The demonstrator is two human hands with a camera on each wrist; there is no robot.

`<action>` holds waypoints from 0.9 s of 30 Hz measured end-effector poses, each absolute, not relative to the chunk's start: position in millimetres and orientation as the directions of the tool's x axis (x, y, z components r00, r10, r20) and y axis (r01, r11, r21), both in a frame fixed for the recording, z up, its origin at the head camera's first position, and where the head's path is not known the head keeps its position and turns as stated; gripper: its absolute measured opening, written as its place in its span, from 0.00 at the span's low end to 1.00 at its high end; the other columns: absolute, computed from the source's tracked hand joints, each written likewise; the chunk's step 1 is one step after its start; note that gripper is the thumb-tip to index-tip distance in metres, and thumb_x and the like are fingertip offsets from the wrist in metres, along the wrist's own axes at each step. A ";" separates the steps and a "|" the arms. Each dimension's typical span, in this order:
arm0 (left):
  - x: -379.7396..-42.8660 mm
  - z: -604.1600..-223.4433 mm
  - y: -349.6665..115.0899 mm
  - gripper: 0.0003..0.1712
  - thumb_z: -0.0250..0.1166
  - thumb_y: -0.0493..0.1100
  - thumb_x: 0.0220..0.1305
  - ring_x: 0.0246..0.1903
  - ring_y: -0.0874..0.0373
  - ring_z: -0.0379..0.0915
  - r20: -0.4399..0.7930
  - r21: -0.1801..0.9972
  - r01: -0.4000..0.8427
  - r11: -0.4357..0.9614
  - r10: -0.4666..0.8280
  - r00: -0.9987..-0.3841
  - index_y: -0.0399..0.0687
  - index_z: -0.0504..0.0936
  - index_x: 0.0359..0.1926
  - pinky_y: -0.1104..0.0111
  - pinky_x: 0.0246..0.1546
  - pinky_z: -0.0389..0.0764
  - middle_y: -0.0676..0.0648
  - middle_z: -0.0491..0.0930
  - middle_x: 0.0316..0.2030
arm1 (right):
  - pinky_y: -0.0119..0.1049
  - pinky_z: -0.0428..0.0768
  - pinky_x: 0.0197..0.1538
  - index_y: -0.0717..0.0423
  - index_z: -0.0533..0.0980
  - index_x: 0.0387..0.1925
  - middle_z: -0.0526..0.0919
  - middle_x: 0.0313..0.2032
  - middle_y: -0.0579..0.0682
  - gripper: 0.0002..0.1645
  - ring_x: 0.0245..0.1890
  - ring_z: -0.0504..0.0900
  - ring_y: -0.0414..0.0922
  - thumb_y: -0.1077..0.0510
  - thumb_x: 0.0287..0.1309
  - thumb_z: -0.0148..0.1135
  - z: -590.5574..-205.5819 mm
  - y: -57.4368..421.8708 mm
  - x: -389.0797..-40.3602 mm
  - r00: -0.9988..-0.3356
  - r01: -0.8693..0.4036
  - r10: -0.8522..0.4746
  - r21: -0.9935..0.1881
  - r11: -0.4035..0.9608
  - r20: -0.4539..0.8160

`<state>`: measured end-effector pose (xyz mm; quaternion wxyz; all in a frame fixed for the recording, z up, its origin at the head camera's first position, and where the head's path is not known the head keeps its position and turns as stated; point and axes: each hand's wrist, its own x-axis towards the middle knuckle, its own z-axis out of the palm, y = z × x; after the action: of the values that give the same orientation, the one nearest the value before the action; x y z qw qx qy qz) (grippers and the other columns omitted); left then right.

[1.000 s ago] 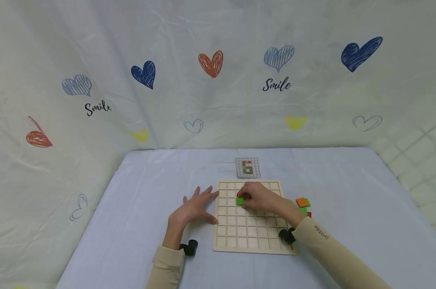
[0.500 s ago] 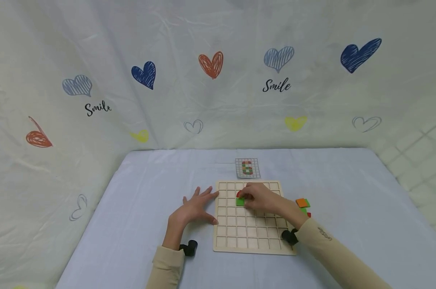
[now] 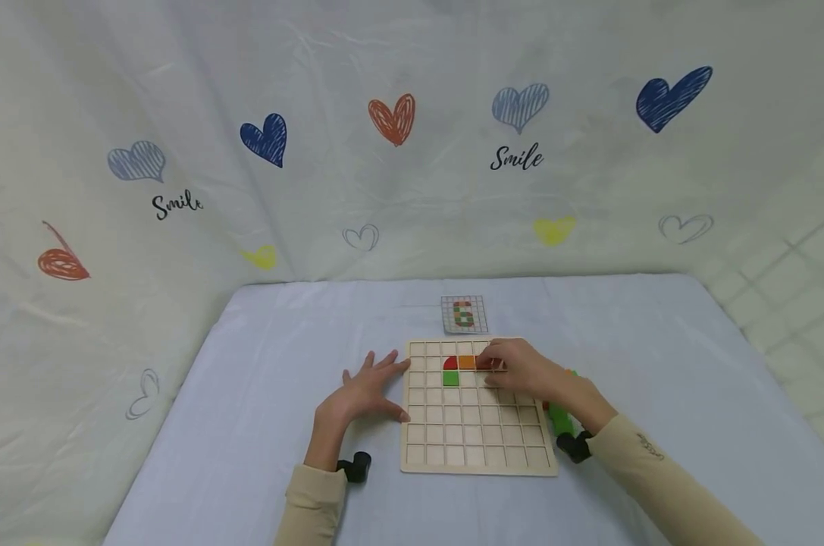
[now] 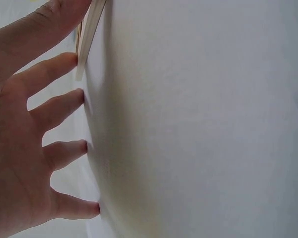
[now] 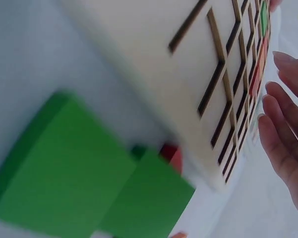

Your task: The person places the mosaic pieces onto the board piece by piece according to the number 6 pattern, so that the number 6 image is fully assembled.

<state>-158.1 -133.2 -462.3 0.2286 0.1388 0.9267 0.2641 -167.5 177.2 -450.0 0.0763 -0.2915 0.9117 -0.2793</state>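
Observation:
A pale wooden grid board [image 3: 476, 435] lies on the table. My left hand [image 3: 364, 396] is spread at its left side; in the left wrist view, the thumb [image 4: 44, 25] and index finger touch the board's edge. Near the board's top sit a rounded red tile [image 3: 450, 363], an orange tile [image 3: 466, 362] and, below the red one, a green tile [image 3: 450, 378]. My right hand [image 3: 524, 369] hovers over another red tile [image 5: 255, 82] beside the orange one. The right wrist view shows its relaxed fingers [image 5: 282, 111] apart from the tiles, nothing between them.
Loose green tiles [image 5: 64, 168] and a red piece [image 5: 172, 156] lie by the board's right edge, partly under my right forearm in the head view. A card with a coloured grid pattern [image 3: 464, 315] lies behind the board. A white sheet with hearts hangs behind the table.
My right hand has moved right along the board, uncovering the orange tile and part of a red tile. My left hand keeps its place. The head view has shifted slightly.

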 end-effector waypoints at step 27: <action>-157.8 -458.5 -133.5 0.56 0.83 0.50 0.48 0.81 0.36 0.34 -0.344 0.559 0.144 0.817 0.386 -0.856 0.57 0.66 0.77 0.23 0.69 0.36 0.47 0.54 0.81 | 0.46 0.85 0.46 0.59 0.86 0.43 0.87 0.39 0.47 0.11 0.42 0.82 0.48 0.65 0.57 0.72 -450.5 260.2 -146.1 -0.932 -0.307 -0.363 -0.513 0.802 -0.011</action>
<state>-157.8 -133.5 -458.5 0.2270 0.1432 0.9256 0.2668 -146.1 260.2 -450.5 0.0545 -0.1767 0.9476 -0.2606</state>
